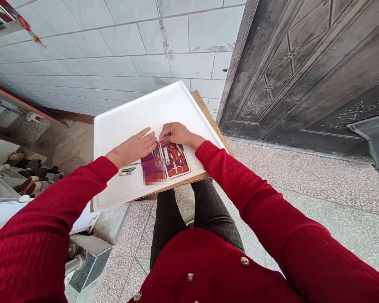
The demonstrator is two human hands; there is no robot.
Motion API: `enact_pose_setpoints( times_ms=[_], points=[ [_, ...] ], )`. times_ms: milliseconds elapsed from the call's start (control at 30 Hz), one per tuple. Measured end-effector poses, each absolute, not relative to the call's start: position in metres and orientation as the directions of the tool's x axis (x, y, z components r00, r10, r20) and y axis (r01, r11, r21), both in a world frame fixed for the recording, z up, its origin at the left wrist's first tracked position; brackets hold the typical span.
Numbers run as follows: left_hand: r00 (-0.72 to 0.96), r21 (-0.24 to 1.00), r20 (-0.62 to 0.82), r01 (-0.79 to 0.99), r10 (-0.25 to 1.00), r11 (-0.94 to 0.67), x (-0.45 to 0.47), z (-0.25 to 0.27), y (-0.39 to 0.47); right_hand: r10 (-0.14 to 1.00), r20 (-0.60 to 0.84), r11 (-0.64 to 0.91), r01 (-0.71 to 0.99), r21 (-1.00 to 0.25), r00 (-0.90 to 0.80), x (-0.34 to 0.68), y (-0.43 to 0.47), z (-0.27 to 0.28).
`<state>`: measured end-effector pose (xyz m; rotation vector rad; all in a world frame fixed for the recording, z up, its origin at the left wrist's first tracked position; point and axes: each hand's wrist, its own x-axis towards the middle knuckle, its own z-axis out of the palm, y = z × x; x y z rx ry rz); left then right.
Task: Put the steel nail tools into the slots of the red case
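A manicure case lies open on a white tray, its inside red and purple. Small tools sit in its right half, among them scissors with their handle loops towards me. My left hand rests at the upper part of the case's left half, fingers stretched out and partly covering the tools there. At the top of the right half, my right hand has its thumb and fingertips pinched together. What sits between them, if anything, is too small to make out. Loose metal nail clippers lie left of the case.
The tray sits on a wooden board whose edges stick out. A tiled wall stands behind it, and a dark patterned metal door is at the right. Shoes are on a rack at the left.
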<state>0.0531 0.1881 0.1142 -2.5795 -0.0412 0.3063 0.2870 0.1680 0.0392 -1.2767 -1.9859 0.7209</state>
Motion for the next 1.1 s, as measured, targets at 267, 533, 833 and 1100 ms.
enact_pose_setpoints(
  times_ms=[267, 533, 833, 1100],
  points=[
    [0.921, -0.099, 0.166, 0.372, 0.353, -0.923, 0.025, 0.093, 0.174, 0.934, 0.195, 0.345, 0.605, -0.718, -0.301, 0.286, 0.163, 0.046],
    [0.953, -0.12, 0.08, 0.301, 0.293, -0.946, 0.027, 0.096, 0.166, 0.933, 0.203, 0.35, 0.611, -0.71, -0.298, 0.286, 0.163, 0.045],
    [0.979, -0.247, -0.16, 0.081, 0.123, -0.965, 0.044, 0.108, 0.174, 0.932, 0.204, 0.35, 0.61, -0.71, -0.298, 0.287, 0.164, 0.046],
    [0.973, -0.171, -0.204, 0.074, 0.108, -0.983, 0.043, 0.114, 0.189, 0.931, 0.193, 0.349, 0.603, -0.717, -0.309, 0.288, 0.168, 0.042]
  ],
)
